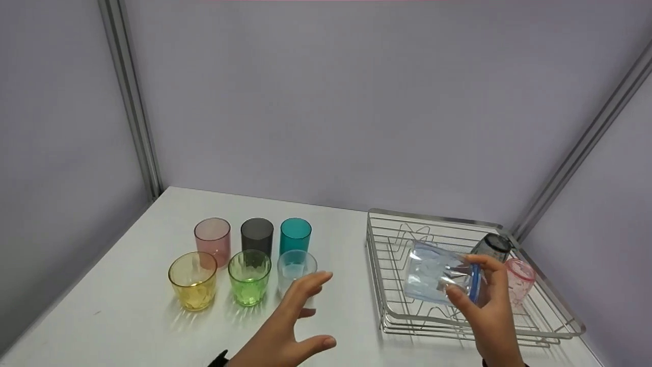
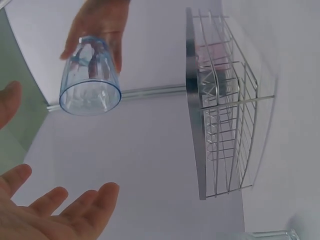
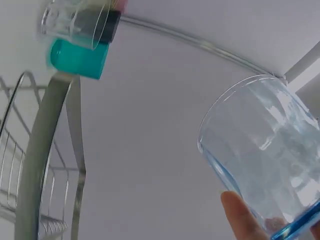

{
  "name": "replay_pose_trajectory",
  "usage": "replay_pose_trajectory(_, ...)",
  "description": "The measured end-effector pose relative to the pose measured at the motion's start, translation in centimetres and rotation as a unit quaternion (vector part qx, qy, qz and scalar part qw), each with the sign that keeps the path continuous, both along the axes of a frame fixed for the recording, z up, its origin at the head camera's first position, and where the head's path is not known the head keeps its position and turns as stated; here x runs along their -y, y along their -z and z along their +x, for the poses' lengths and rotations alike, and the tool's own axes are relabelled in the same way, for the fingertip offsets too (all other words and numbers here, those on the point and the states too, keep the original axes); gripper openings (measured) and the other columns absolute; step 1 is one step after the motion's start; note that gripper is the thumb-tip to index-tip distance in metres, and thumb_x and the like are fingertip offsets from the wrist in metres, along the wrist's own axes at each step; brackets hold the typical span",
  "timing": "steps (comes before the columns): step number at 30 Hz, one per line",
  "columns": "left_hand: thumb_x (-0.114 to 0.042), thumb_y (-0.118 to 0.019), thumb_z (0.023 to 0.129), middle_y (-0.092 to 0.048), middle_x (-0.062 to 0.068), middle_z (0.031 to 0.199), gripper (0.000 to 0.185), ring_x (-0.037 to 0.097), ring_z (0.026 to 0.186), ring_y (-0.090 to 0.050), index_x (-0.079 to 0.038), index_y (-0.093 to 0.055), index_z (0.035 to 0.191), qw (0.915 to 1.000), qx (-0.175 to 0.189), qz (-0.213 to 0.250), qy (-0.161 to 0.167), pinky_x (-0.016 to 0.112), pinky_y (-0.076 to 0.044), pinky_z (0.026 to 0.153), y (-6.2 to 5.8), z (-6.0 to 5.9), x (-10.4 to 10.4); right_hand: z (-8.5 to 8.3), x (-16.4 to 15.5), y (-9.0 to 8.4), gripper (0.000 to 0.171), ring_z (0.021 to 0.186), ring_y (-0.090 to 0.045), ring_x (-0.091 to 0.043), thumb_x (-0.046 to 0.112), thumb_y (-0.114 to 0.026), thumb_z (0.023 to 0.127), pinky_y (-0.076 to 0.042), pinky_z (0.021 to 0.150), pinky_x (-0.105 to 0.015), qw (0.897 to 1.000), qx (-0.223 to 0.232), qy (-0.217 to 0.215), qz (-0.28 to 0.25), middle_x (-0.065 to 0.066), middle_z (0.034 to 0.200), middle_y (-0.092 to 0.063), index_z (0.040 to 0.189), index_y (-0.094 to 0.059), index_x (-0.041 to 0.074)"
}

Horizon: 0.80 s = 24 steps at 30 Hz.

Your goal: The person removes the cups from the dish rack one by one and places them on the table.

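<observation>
Gripping a pale blue cup (image 1: 439, 274) near its base between thumb and fingers, the right hand (image 1: 490, 310) holds it on its side over the wire rack (image 1: 379, 285), mouth turned left toward the other hand. The left hand (image 1: 290, 326) hovers spread and holding nothing over the table (image 1: 127, 285), just before six upright cups set in two rows, nearest the clear cup (image 1: 296, 270). A dark cup (image 1: 493, 245) and a pink cup (image 1: 520, 280) lie in the rack.
</observation>
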<state>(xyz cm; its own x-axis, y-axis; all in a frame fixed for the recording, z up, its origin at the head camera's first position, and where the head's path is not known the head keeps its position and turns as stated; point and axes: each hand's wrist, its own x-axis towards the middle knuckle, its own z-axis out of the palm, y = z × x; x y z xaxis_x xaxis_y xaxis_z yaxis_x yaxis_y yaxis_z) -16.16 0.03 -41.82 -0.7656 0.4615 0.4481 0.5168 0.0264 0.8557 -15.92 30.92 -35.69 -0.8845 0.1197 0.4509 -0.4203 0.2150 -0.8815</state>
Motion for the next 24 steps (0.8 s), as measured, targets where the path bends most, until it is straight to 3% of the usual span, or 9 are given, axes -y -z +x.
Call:
replay_pose_trajectory(5,-0.024,-0.07,0.086,-0.021,0.001,0.151,0.081,0.032,0.134,-0.033,-0.028,-0.019,0.149,0.9995,-0.013,0.024,0.017,0.043,-0.045,0.096,-0.4,-0.6,-1.5,0.1,1.8,1.8,0.054,0.114,-0.048,-0.02,-0.016,-0.055,0.08,-0.047,0.09,-0.026,0.993,-0.041,-0.104,-0.023,-0.014,0.13,-0.036,0.124,-0.035,0.008)
replay_pose_trajectory(9,-0.028,-0.071,0.085,-0.016,-0.003,0.154,0.085,0.029,0.139,-0.028,-0.032,-0.015,0.15,0.998,0.024,0.035,0.046,0.044,-0.042,0.101,-0.8,-0.9,-2.6,0.3,3.2,2.6,0.053,0.114,-0.049,-0.022,-0.012,-0.056,0.078,-0.05,0.089,-0.032,0.985,-0.047,-0.166,-0.025,-0.015,0.128,-0.036,0.121,-0.035,0.008)
replay_pose_trajectory(15,-0.033,-0.072,0.084,-0.012,-0.005,0.155,0.086,0.03,0.141,-0.024,-0.037,-0.015,0.149,0.9922,0.06,0.066,0.087,0.042,-0.041,0.102,-1.1,-1.1,-3.5,0.6,4.4,3.0,0.054,0.112,-0.051,-0.024,-0.008,-0.059,0.078,-0.053,0.084,-0.04,0.973,-0.061,-0.223,-0.009,-0.014,0.128,-0.035,0.122,-0.033,0.009)
replay_pose_trajectory(20,-0.031,-0.072,0.084,-0.018,-0.002,0.152,0.082,0.034,0.138,-0.026,-0.033,-0.021,0.147,0.9895,0.049,0.088,0.104,0.039,-0.043,0.101,-1.1,-1.1,-3.7,0.5,4.6,3.3,0.056,0.112,-0.051,-0.026,-0.013,-0.058,0.075,-0.053,0.084,-0.041,0.96,-0.119,-0.252,-0.001,-0.015,0.128,-0.036,0.123,-0.032,0.002)
replay_pose_trajectory(24,-0.028,-0.073,0.083,-0.024,0.001,0.148,0.078,0.034,0.133,-0.033,-0.029,-0.026,0.146,0.9872,0.05,0.107,0.108,0.037,-0.044,0.099,-1.2,-1.0,-3.8,0.3,4.7,3.5,0.059,0.115,-0.05,-0.025,-0.017,-0.056,0.073,-0.053,0.086,-0.04,0.955,-0.139,-0.262,-0.009,-0.015,0.129,-0.037,0.124,-0.032,0.0)
